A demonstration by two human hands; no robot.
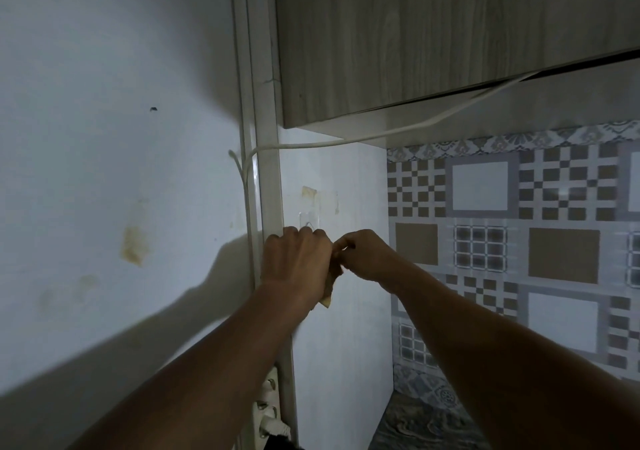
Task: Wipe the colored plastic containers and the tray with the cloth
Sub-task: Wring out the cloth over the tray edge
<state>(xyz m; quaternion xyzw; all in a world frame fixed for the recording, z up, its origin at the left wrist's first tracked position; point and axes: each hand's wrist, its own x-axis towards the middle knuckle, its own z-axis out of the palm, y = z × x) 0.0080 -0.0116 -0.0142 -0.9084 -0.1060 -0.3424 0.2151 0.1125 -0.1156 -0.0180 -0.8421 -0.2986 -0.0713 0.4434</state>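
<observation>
Forearms reach up and away from the camera, meeting at a white wall panel beside a corner post. Low between them, a white power strip (268,411) with a plug in it is fixed near the foot of the post.

The left hand (296,264) is curled shut around a tan cloth (330,285); only a lower corner and a strip of it show past the palm. The right hand (360,254) pinches the cloth's upper edge with fingertips together, touching the left. Both seem to work the fabric at a clear adhesive hook (308,221) stuck to the panel just above the knuckles. My guess is that the cloth is either being hung there or lifted off, and two hands are used because a limp edge needs guiding over a small hook. Which of the two, I cannot tell.

Beyond, a white cable (346,142) sags under a wood-grain cabinet (433,34), and patterned tiles (519,228) cover the wall to the right. No coloured containers, tray or bench are in view, so no wiping is under way here.
</observation>
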